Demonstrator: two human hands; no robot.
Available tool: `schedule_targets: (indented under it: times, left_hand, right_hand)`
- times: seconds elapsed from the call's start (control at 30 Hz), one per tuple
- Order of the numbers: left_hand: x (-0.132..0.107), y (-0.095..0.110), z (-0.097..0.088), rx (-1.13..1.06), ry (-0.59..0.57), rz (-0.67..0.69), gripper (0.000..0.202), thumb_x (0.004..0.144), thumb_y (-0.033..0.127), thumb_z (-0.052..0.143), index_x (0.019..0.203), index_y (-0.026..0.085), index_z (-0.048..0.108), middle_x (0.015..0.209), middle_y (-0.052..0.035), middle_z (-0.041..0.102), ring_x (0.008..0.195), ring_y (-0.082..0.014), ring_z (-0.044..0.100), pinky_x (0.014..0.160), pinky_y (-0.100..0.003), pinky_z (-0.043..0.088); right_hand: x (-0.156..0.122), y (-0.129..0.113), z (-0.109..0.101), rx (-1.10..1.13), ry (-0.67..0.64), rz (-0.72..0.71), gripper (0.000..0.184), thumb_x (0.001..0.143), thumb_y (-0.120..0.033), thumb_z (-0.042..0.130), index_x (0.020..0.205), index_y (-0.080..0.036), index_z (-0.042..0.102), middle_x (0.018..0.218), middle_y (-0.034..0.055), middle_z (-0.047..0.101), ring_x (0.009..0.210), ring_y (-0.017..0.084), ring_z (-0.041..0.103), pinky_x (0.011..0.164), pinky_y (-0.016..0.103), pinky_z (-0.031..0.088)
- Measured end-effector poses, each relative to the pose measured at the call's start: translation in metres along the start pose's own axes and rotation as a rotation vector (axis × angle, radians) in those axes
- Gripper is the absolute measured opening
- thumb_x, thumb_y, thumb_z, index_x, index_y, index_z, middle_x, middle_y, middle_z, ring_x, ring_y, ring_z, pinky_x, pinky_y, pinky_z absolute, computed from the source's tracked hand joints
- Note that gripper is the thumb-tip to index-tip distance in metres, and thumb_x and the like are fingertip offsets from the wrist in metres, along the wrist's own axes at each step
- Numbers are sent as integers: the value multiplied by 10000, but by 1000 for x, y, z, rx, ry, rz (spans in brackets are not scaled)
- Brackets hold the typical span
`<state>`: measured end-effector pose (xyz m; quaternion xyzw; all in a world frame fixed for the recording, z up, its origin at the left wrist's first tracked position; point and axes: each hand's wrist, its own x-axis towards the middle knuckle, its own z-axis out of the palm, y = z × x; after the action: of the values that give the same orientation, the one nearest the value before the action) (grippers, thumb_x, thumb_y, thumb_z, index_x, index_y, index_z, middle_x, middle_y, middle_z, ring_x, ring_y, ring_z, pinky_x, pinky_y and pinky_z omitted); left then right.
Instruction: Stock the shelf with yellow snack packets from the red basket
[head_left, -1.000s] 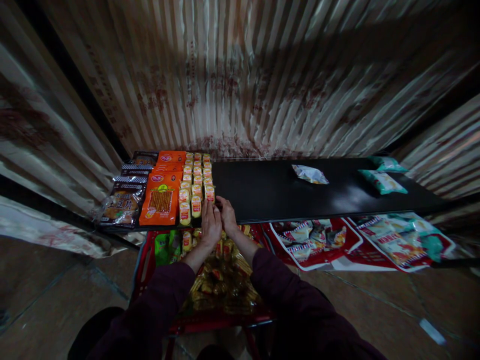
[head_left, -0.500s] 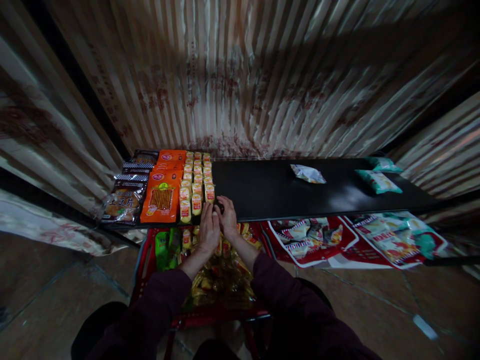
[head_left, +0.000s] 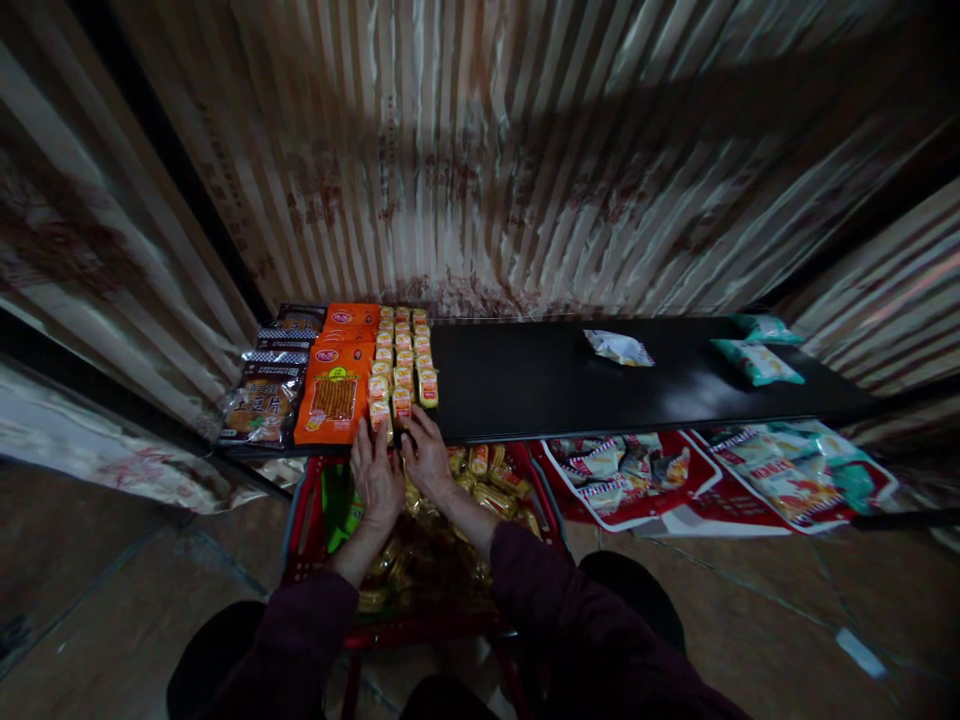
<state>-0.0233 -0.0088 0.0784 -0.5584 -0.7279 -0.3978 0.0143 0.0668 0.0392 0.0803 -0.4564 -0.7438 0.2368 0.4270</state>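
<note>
Small yellow-wrapped snack cakes (head_left: 403,378) stand in three rows on the black shelf (head_left: 510,385). My left hand (head_left: 377,478) is at the front of the left row, fingers stretched forward and apart against its nearest pack. Close beside it, my right hand (head_left: 431,458) has its fingers spread at the front end of the middle row. Neither hand appears to grip a pack, though the fingertips partly cover the front ones. Below both hands, a red basket (head_left: 551,490) holds many more yellow packs (head_left: 491,500) and a green bag (head_left: 339,505).
Left of the rows lie orange snack-stick bags (head_left: 334,395) and dark potato-chip bags (head_left: 262,400). A white packet (head_left: 619,348) and teal packets (head_left: 757,362) lie farther right on the shelf. Beneath it are red baskets of bagged snacks (head_left: 630,470). A pleated curtain (head_left: 480,200) hangs behind.
My hands have moved left and apart, from the front of the right row to the left and middle rows. The view has shifted slightly.
</note>
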Motion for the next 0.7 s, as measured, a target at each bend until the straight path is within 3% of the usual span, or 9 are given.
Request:
schedule_targets:
  times: [0.23,0.5,0.7]
  left_hand:
    - [6,-12,11,-61,1,38,456,861,193,444,1308,113,475,1431,-193,384,1341,-298,325,1068,-496,318]
    - [19,-7,13,-159,-22,59,451,879,150,352,1320,127,441,1454,-163,366,1371,-235,300,1111,-460,293]
    - [30,-2,8,-46,-29,73,493,862,236,457,1329,86,404,1379,-215,424,1302,-296,376,1053,-490,340]
  right_hand:
    - [-2,7,-1,-27,-40,61,396,860,-185,442,1231,-164,581,1378,137,463,1275,231,437,1066,417,385]
    - [-1,9,-1,-3,-34,36,429,856,-154,420,1267,-170,543,1357,135,480,1269,219,440,1061,423,393]
    - [0,11,1,-7,-24,42,438,839,-139,438,1260,-183,550,1345,119,491,1257,212,448,1060,412,397]
